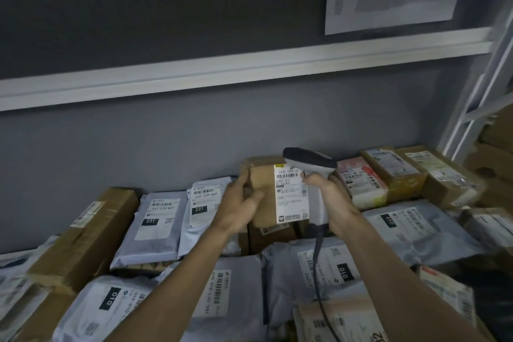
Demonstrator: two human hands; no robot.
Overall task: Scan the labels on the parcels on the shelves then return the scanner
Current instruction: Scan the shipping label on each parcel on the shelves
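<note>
Grey mailer bags and taped cartons are being shown packed across the shelf nearest the camera, labels facing up. Behind them, a brown cardboard parcel is being held upright by the left hand, its fingers curled round the box's left edge. The parcel's white label is being faced toward the camera. Just beside it, the scanner is being gripped by the right hand, the grip closed round the handle, the head over the label's top corner. Its cable is being trailed down over the bags.
</note>
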